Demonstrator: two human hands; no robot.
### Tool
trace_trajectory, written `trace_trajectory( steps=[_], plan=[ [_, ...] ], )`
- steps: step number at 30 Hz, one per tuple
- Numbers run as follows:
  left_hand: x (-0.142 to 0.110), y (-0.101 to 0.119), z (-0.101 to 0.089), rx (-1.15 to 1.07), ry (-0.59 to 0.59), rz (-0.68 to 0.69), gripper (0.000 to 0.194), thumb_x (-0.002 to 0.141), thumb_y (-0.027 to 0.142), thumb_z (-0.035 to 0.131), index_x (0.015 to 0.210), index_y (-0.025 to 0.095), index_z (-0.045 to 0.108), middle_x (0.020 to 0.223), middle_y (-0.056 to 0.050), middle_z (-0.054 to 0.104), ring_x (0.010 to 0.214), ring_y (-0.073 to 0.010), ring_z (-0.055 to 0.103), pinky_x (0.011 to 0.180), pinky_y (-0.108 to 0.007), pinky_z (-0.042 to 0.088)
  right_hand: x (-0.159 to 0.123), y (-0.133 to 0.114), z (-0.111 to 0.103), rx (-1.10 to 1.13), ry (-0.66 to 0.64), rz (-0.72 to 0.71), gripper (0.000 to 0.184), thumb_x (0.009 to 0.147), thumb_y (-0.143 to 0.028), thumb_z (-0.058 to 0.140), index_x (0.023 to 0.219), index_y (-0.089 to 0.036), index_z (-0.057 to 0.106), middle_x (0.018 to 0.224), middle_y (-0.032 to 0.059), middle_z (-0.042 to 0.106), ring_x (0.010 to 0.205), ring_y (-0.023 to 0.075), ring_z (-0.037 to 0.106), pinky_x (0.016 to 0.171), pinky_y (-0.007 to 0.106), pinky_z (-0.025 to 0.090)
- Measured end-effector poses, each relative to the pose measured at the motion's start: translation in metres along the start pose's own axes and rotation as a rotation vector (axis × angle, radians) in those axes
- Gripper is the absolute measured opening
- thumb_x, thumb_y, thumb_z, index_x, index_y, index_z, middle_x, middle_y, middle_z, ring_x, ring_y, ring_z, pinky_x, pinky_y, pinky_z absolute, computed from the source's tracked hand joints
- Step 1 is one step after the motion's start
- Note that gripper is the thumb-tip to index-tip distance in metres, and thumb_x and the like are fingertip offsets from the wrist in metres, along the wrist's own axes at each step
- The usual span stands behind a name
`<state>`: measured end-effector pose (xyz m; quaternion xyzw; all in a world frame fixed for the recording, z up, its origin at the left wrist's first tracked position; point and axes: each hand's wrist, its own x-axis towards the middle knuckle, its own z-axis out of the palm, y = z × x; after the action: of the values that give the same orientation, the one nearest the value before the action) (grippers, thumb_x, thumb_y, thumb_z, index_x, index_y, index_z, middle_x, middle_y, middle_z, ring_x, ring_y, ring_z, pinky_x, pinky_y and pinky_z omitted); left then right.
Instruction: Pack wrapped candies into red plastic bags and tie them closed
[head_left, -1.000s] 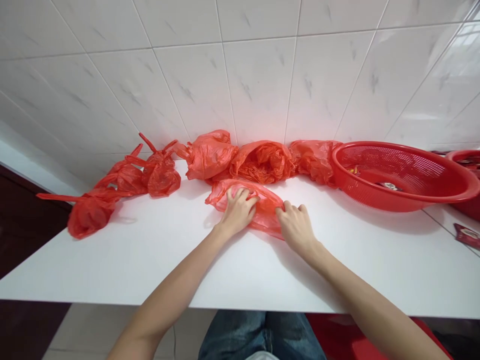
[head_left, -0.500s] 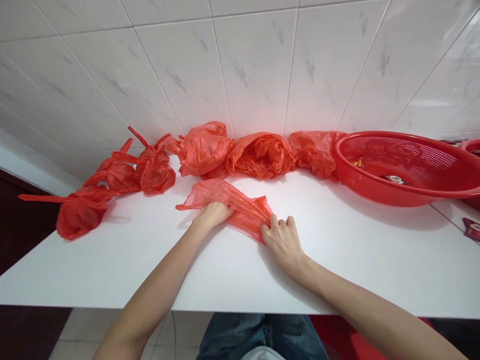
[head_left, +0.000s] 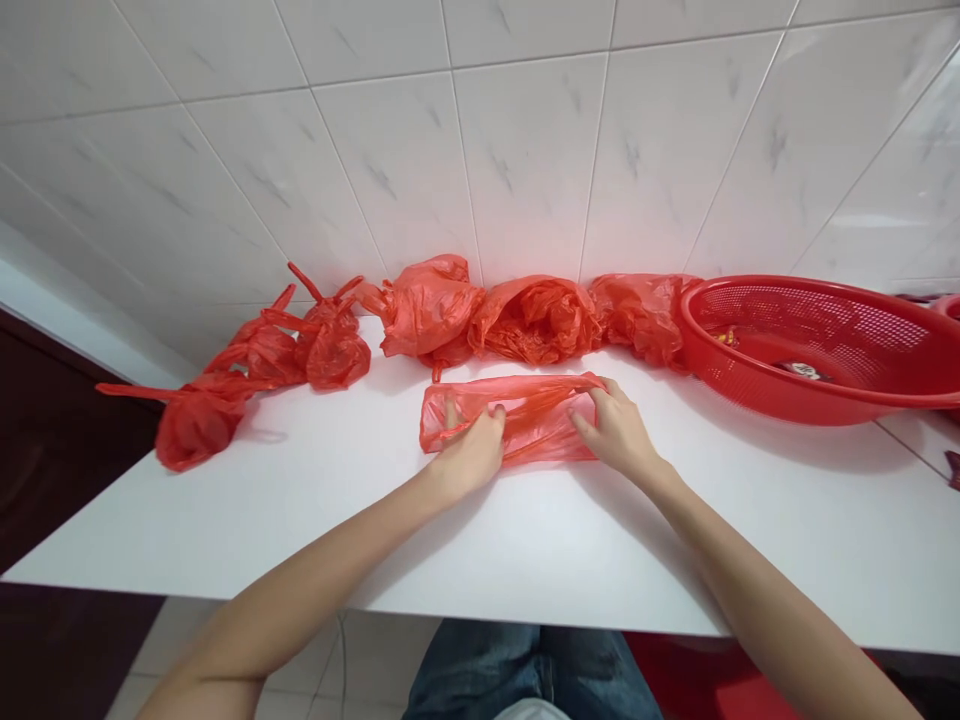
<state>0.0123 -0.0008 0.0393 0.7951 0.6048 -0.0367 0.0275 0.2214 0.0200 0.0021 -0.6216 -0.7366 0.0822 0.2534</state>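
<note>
A thin red plastic bag (head_left: 536,425) lies stretched sideways over the white tabletop in front of me. My left hand (head_left: 474,455) grips its left part, the thumb on top and some fingers showing through the film. At the bag's right end, my right hand (head_left: 619,430) holds the edge, fingers at the upper corner and thumb lower down. Behind it stand bunched red plastic bags: a crumpled one with an open mouth (head_left: 536,318), a fuller one (head_left: 431,305) to its left and another (head_left: 637,315) to its right.
A red perforated basket (head_left: 795,400) with small packets inside stands at the right. Several knotted red bags (head_left: 199,425) sit at the left end of the white table (head_left: 337,540). A tiled wall (head_left: 525,150) rises behind. The table's front edge is close to my legs.
The bag has gone from slanted and bunched to spread out level. My left hand has shifted right and come into view from under the film; my right hand has moved slightly right and up.
</note>
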Motion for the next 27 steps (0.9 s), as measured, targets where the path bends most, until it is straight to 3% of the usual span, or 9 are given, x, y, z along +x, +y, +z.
trace_trajectory(
  steps=[3, 5, 8, 11, 15, 17, 21, 24, 27],
  plan=[
    [-0.001, 0.018, 0.001, 0.101, 0.011, 0.092, 0.041, 0.092, 0.008, 0.040, 0.129, 0.009, 0.059, 0.125, -0.023, 0.063, 0.121, -0.0348, 0.058, 0.097, -0.048, 0.047, 0.002, 0.007, 0.013, 0.286, 0.130, -0.078, 0.041, 0.090, -0.043, 0.059, 0.123, -0.019, 0.062, 0.128, 0.0162, 0.062, 0.117, 0.0318, 0.059, 0.100, 0.048, 0.047],
    [-0.003, 0.027, 0.004, 0.164, 0.021, 0.164, 0.045, 0.091, 0.008, 0.041, 0.133, 0.008, 0.057, 0.127, -0.024, 0.063, 0.126, -0.0370, 0.054, 0.101, -0.052, 0.044, 0.005, 0.008, 0.017, 0.392, 0.195, -0.061, 0.039, 0.087, -0.045, 0.061, 0.115, -0.019, 0.063, 0.119, 0.0147, 0.066, 0.112, 0.0309, 0.061, 0.098, 0.048, 0.049],
    [-0.007, 0.039, 0.009, 0.188, 0.034, 0.265, 0.048, 0.090, 0.007, 0.042, 0.137, 0.007, 0.055, 0.129, -0.024, 0.063, 0.122, -0.0363, 0.056, 0.107, -0.057, 0.038, 0.007, 0.008, 0.015, 0.470, 0.233, 0.015, 0.035, 0.081, -0.041, 0.065, 0.107, -0.019, 0.062, 0.110, 0.0135, 0.067, 0.102, 0.0292, 0.063, 0.092, 0.046, 0.051],
    [-0.010, 0.048, 0.012, 0.189, 0.015, 0.347, 0.049, 0.089, 0.008, 0.046, 0.137, 0.006, 0.054, 0.128, -0.022, 0.064, 0.123, -0.0353, 0.056, 0.112, -0.057, 0.033, 0.008, 0.009, 0.010, 0.497, 0.222, 0.023, 0.035, 0.075, -0.026, 0.061, 0.108, -0.020, 0.059, 0.115, 0.0110, 0.067, 0.104, 0.0270, 0.063, 0.093, 0.043, 0.051],
    [-0.004, 0.043, 0.001, 0.172, -0.059, 0.321, 0.046, 0.090, 0.005, 0.042, 0.131, 0.009, 0.060, 0.123, -0.020, 0.067, 0.126, -0.0338, 0.055, 0.109, -0.052, 0.038, 0.009, 0.012, -0.003, 0.391, 0.041, -0.023, 0.050, 0.066, -0.011, 0.054, 0.114, -0.021, 0.058, 0.123, 0.0096, 0.065, 0.115, 0.0268, 0.061, 0.099, 0.040, 0.047],
    [0.003, 0.030, -0.009, 0.185, -0.073, 0.253, 0.044, 0.088, 0.006, 0.044, 0.128, 0.010, 0.063, 0.124, -0.022, 0.066, 0.129, -0.0367, 0.053, 0.104, -0.052, 0.044, 0.010, 0.014, -0.013, 0.290, -0.081, 0.037, 0.050, 0.069, -0.014, 0.061, 0.118, -0.019, 0.058, 0.121, 0.0113, 0.066, 0.112, 0.0287, 0.062, 0.096, 0.040, 0.048],
    [0.016, 0.002, -0.028, 0.204, -0.159, 0.118, 0.039, 0.086, 0.026, 0.059, 0.121, 0.013, 0.068, 0.120, -0.022, 0.067, 0.118, -0.0385, 0.061, 0.097, -0.051, 0.049, 0.011, 0.017, -0.030, 0.160, -0.241, 0.103, 0.066, 0.072, -0.023, 0.074, 0.133, -0.017, 0.053, 0.121, 0.0113, 0.064, 0.109, 0.0286, 0.062, 0.088, 0.035, 0.049],
    [0.019, -0.006, -0.035, 0.217, -0.252, 0.007, 0.038, 0.084, 0.034, 0.061, 0.113, 0.012, 0.070, 0.112, -0.021, 0.070, 0.115, -0.0383, 0.063, 0.089, -0.043, 0.054, 0.009, 0.016, -0.037, -0.018, -0.321, 0.112, 0.063, 0.076, -0.015, 0.068, 0.137, -0.017, 0.051, 0.116, 0.0118, 0.063, 0.104, 0.0278, 0.063, 0.076, 0.031, 0.048],
    [0.016, -0.002, -0.034, 0.192, -0.270, 0.056, 0.037, 0.084, 0.037, 0.059, 0.108, 0.011, 0.070, 0.101, -0.019, 0.073, 0.113, -0.0384, 0.064, 0.086, -0.041, 0.054, 0.006, 0.014, -0.038, -0.174, -0.329, 0.160, 0.060, 0.076, -0.005, 0.057, 0.135, -0.014, 0.053, 0.114, 0.0156, 0.061, 0.094, 0.0293, 0.064, 0.068, 0.032, 0.045]
  ],
)
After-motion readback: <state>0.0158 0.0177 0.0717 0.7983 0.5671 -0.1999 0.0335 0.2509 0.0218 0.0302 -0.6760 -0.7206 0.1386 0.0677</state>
